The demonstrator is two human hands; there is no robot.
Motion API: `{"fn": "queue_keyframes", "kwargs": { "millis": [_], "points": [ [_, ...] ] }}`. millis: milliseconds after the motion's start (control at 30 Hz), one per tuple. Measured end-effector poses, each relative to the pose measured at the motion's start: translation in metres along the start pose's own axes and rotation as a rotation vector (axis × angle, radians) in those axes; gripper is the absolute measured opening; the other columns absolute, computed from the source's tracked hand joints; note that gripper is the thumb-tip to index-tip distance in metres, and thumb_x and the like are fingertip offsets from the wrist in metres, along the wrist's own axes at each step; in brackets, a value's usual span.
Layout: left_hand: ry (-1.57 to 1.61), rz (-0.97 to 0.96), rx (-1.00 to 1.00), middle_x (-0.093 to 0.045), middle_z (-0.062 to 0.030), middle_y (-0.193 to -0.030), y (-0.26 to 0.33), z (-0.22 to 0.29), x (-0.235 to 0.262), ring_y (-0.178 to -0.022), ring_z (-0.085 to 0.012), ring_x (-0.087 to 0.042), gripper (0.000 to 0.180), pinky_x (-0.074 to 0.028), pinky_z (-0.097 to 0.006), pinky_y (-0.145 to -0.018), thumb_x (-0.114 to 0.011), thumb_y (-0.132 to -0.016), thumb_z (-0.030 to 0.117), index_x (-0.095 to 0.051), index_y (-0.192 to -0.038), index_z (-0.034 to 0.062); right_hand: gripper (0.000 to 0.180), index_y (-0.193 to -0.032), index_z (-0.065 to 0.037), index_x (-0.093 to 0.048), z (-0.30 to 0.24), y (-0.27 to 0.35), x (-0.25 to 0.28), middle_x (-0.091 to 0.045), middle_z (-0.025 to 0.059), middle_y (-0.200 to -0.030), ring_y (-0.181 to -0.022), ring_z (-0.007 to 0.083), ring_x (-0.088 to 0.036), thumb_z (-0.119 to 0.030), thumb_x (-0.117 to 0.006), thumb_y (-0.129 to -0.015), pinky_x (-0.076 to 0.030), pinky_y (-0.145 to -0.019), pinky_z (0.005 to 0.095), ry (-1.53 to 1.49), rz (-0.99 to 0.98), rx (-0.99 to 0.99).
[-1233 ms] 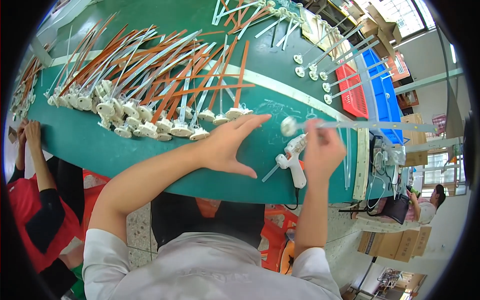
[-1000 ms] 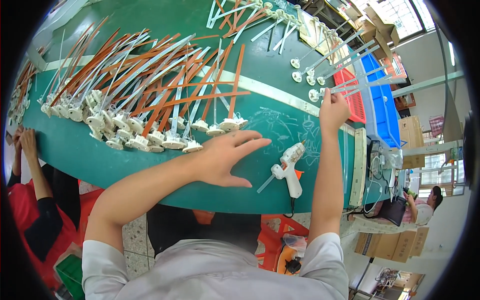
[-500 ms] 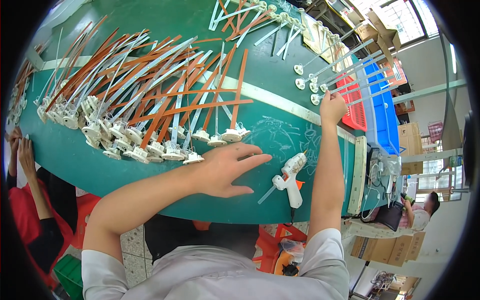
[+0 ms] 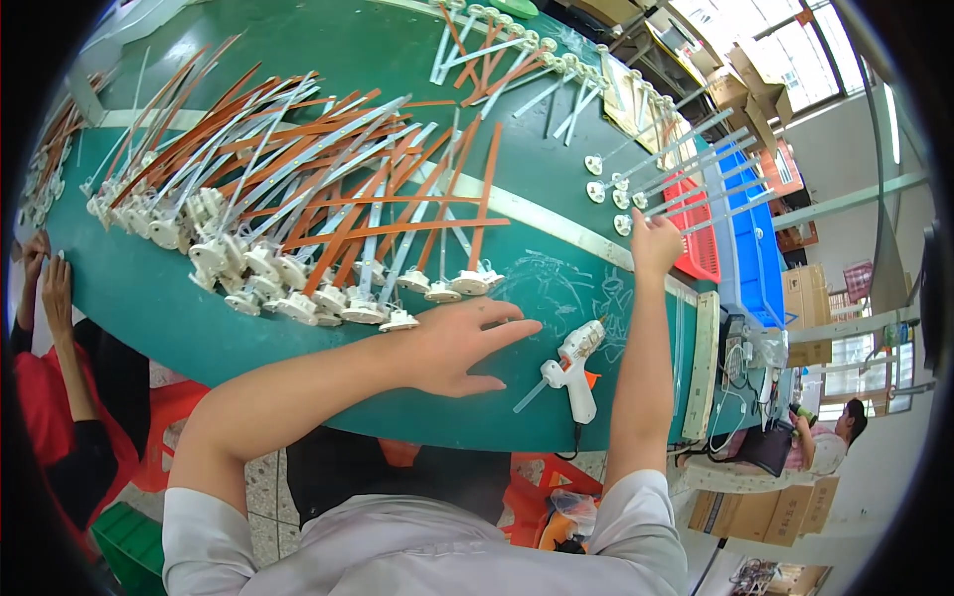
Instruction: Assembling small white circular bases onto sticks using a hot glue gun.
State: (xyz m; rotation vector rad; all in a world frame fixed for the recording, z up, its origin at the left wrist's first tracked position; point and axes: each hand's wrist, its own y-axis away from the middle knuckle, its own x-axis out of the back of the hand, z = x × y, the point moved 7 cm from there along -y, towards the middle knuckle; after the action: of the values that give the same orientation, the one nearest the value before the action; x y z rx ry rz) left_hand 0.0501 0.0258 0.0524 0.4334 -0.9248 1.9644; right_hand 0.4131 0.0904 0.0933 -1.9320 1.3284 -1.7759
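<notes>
My left hand (image 4: 459, 343) lies flat on the green table (image 4: 139, 298), fingers spread, just in front of a row of white round-based pieces with orange and white strips (image 4: 328, 238). My right hand (image 4: 654, 243) is stretched far forward, fingers curled, against the nearest of several white disc-footed rods (image 4: 623, 224) lying in a row. Whether it grips that rod is not visible. A white glue gun (image 4: 573, 363) lies on the table between my two arms.
Red (image 4: 701, 248) and blue (image 4: 755, 238) bins stand at the table's right end, with cardboard boxes beyond. More strip pieces lie at the far edge (image 4: 497, 50). Another person's hands (image 4: 45, 283) rest at the left edge. A seated person (image 4: 830, 437) is at lower right.
My right hand carried a disc-footed rod from beside the glue gun forward to the row of rods. My left hand stayed flat on the table.
</notes>
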Motion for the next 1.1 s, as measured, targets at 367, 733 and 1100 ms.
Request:
{"fn": "queue_keyframes", "kwargs": {
  "millis": [367, 733, 1100],
  "points": [
    [0.023, 0.095, -0.309, -0.063, -0.0100, -0.083, 0.014, 0.012, -0.008, -0.085, -0.0302, -0.066, 0.018, -0.055, -0.042, -0.073, -0.076, -0.080, 0.016, -0.064, -0.082, 0.0032, 0.021, -0.090, -0.003, -0.074, -0.229, 0.087, 0.023, -0.073, 0.0079, -0.081, -0.073, 0.0188, -0.070, -0.020, -0.081, -0.081, -0.055, -0.066, 0.0334, -0.383, -0.721, 0.366],
    [-0.113, 0.061, -0.308, -0.063, -0.0064, -0.075, 0.014, 0.017, -0.009, -0.084, -0.0275, -0.065, 0.016, -0.055, -0.043, -0.071, -0.072, -0.081, 0.019, -0.064, -0.075, 0.0065, 0.011, -0.090, -0.004, -0.075, -0.296, 0.126, 0.041, -0.072, 0.0090, -0.087, -0.082, 0.0281, -0.068, -0.011, -0.074, -0.081, -0.057, -0.072, 0.0381, -0.426, -0.664, 0.753],
    [0.090, 0.180, -0.553, -0.053, -0.0060, -0.061, 0.024, 0.051, 0.000, -0.065, -0.0285, -0.060, 0.028, -0.049, -0.042, -0.057, -0.074, -0.078, 0.019, -0.055, -0.061, 0.0066, 0.024, -0.069, -0.001, -0.074, -0.281, 0.119, 0.030, -0.063, 0.0067, -0.055, -0.050, 0.0142, -0.059, -0.023, -0.076, -0.079, -0.047, -0.052, 0.0308, -0.398, -1.210, 0.317]
  ]
}}
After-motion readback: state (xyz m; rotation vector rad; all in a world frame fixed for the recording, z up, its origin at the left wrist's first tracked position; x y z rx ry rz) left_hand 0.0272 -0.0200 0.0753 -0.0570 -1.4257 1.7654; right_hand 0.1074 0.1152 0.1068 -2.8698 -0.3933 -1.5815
